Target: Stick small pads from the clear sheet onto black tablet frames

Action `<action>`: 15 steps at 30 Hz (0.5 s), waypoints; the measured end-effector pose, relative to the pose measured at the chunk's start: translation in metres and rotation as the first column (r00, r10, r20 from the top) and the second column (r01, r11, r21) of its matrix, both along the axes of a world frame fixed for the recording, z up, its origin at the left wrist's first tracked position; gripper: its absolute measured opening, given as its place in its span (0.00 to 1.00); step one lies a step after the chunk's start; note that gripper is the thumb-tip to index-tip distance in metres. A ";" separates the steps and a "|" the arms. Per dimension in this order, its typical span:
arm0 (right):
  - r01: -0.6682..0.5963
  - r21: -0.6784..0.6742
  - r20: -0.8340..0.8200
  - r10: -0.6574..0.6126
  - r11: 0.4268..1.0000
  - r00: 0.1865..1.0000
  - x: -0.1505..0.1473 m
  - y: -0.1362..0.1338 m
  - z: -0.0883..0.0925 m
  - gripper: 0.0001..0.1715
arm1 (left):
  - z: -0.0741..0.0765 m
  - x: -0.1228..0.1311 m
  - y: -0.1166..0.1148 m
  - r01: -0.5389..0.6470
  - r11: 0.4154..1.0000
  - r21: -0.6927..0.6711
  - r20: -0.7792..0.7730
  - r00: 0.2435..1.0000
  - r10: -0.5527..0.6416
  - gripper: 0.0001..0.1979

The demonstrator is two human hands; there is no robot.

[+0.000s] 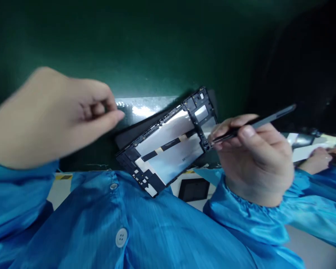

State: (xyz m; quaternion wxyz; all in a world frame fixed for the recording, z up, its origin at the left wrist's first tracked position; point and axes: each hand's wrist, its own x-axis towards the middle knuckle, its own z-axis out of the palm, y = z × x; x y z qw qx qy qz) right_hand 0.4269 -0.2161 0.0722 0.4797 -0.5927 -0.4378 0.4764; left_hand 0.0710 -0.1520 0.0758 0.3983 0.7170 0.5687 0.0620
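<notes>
An opened tablet or phone body (170, 144) lies tilted across the table's near edge, with a silvery back plate, a dark ribbon strip and small white pads showing. Beneath it pokes out a flat dark panel (128, 136). Held between thumb and fingers of my right hand (254, 157) is a pair of black tweezers (268, 118), its tip close to the body's right corner; I cannot tell whether it touches. My left hand (64, 116) is raised to the left, apart from the device, thumb and forefinger pinched. Whatever is in that pinch is too small to see.
The dark green tabletop (100, 45) stretches away behind the device. A black rectangular object (193, 189) is below the table edge. At the right, a co-worker's hand (316, 160) is beside a white strip (308, 151).
</notes>
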 end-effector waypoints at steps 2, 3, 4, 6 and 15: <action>0.055 -0.027 0.008 -0.055 0.998 0.998 0.014 -0.018 -0.006 0.08 | 0.003 0.026 -0.013 0.117 0.992 0.039 0.079 0.990 -0.120 0.21; 0.072 -0.030 0.004 -0.072 0.997 0.997 0.019 -0.025 -0.009 0.07 | 0.004 0.036 -0.016 0.161 0.987 0.013 0.094 0.982 -0.162 0.19; 0.081 -0.028 -0.001 -0.081 0.996 0.997 0.023 -0.030 -0.012 0.07 | 0.003 0.044 -0.018 0.173 0.984 -0.033 0.098 0.981 -0.169 0.17; 0.075 -0.013 -0.011 -0.075 0.997 0.997 0.029 -0.036 -0.017 0.06 | 0.002 0.052 -0.018 0.167 0.983 -0.080 0.047 0.985 -0.164 0.15; 0.078 -0.024 -0.071 -0.080 0.997 0.994 0.041 -0.045 -0.023 0.06 | 0.006 0.056 -0.016 0.046 0.985 -0.164 -0.073 0.996 -0.059 0.17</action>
